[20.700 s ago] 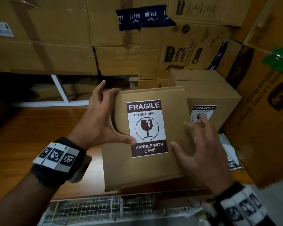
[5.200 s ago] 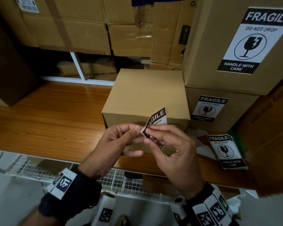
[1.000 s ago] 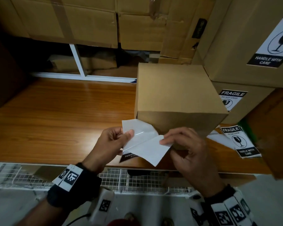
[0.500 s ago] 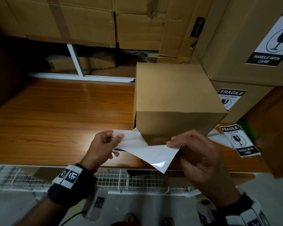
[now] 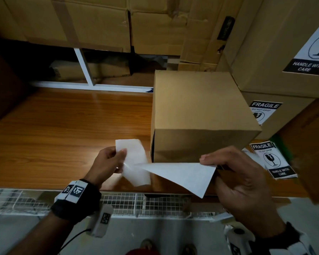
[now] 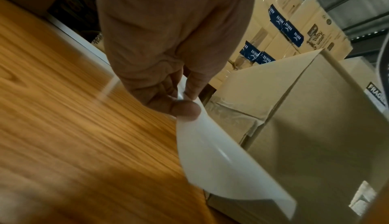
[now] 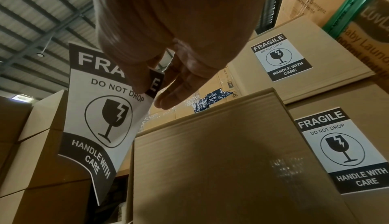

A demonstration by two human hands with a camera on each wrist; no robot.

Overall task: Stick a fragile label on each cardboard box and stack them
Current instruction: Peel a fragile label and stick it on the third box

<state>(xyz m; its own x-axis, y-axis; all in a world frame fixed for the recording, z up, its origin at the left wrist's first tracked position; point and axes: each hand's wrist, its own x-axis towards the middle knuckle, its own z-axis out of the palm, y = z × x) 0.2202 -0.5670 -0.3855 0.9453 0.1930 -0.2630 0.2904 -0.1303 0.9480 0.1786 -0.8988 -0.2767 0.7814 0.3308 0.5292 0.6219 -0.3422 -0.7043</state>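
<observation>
Now, from the head view, we see the left hand (image 5: 107,161) pinching the white backing sheet (image 5: 134,162) between thumb and fingers, while the right hand (image 5: 241,179) pinches one corner of the peeled label (image 5: 182,173), whose blank side faces up. Both papers hang over the near edge of the wooden table (image 5: 63,126), just in front of the plain box (image 5: 201,111). Left of that box the tabletop lies bare back to a white rail (image 5: 92,87). To the right, two labelled boxes stand stacked: the lower stacked box (image 5: 276,115) is close beside the plain one, and the upper stacked box (image 5: 284,43) juts forward above it. A pile of spare labels (image 5: 273,159) lies at the right edge, near the right hand. Big cartons (image 5: 92,21) close off the back.

From the left wrist view, we see the thumb and forefinger of the left hand (image 6: 168,81) pressed together on the top of the backing sheet (image 6: 221,161), which curves down beside the plain box's corner (image 6: 315,144) and above the wood (image 6: 73,119).

From the right wrist view, the thumb (image 7: 143,78) of the right hand covers the label's (image 7: 101,111) top right corner, so we take it for a pinch; the other fingers (image 7: 179,88) lie loosely extended together. The printed face looks downward and the sheet hangs left of the plain box (image 7: 221,161), apart from it. Both stacked labels show at right.
</observation>
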